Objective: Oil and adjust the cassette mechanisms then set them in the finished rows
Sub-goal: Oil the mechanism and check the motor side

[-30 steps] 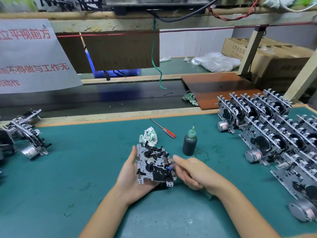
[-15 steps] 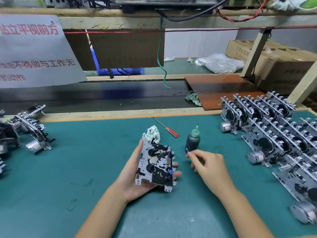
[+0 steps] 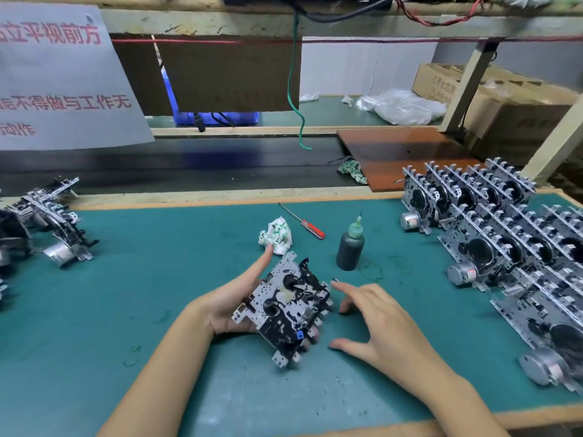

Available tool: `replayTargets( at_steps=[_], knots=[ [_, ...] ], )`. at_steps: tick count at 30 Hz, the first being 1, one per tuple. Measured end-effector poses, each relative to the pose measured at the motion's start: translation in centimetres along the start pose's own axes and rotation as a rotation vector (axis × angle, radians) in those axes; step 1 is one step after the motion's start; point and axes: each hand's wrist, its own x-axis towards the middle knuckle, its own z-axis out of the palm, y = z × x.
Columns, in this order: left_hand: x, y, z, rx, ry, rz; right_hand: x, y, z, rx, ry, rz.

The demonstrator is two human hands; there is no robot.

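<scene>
Item: one silver-and-black metal cassette mechanism [image 3: 284,305], tilted, lay in the palm of the left hand [image 3: 230,302] above the middle of the green-matted desk [image 3: 94,310], toward its near edge; the thumb was extended along the mechanism's left side, and fingertips showed beneath its lower right corner, cradling it. The right hand [image 3: 375,323] hovered just beside the mechanism's right edge, fingers spread wide and holding nothing. A dark plastic oil bottle with green needle nozzle [image 3: 350,247] stood upright behind the hands, near a red-handled screwdriver [image 3: 303,221] and a crumpled white-and-green rag [image 3: 277,235]. Finished rows of like mechanisms [image 3: 504,247] stood along the desk's right edge; a smaller cluster of mechanisms [image 3: 53,228] sat at the left edge.
</scene>
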Motion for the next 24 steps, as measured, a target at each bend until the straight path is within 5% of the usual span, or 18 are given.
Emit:
replayTargets(
  at_steps=[7,11,13,16,20,24],
  knots=[
    [-0.8,1.4,0.6,0.242,-0.077,-0.039,0.4,-0.7,0.1,-0.234,0.132,-0.129],
    [-1.4,0.8,0.3,0.021,-0.061,0.068,-1.1,-0.4,0.6,-0.206,0.221,-0.048],
    [-2.3,-0.4,0.7,0.006,0.094,0.210,-1.5,-0.1,1.1,-0.175,0.268,-0.032],
    [-4.4,-3.0,1.8,0.549,0.618,0.438,-1.6,0.0,1.4,-0.215,0.305,-0.058],
    [-5.7,-5.2,3.8,1.263,0.699,0.379,-1.0,-0.1,1.4,-0.233,0.288,-0.094],
    [-4.9,-5.4,4.5,1.313,0.880,0.432,-0.9,0.2,1.1,-0.278,0.262,-0.146]
  ],
)
